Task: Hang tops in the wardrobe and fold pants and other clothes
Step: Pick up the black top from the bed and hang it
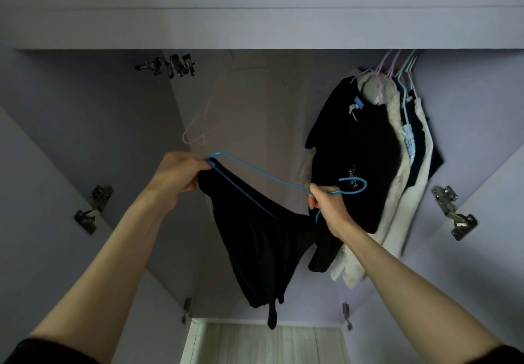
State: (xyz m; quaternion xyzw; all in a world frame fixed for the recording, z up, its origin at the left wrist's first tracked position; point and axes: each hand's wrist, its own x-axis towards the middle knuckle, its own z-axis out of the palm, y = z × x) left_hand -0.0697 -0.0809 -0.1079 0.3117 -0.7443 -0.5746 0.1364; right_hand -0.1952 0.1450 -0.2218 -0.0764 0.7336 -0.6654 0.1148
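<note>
Lilac wardrobe [85,94], doors open. Centre frame: black top [255,236] draped on blue hanger [255,176], left hand [181,173] fingers clamped on hanger's end and cloth, right hand [329,205] pinching its neck. Upper right: hung clothes [368,151] just behind; pink hanger [195,128] upper left.

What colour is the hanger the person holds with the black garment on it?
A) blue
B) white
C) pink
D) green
A: the hanger gripped by the left hand and right hand is blue wire, with the black garment draped from it.
</note>
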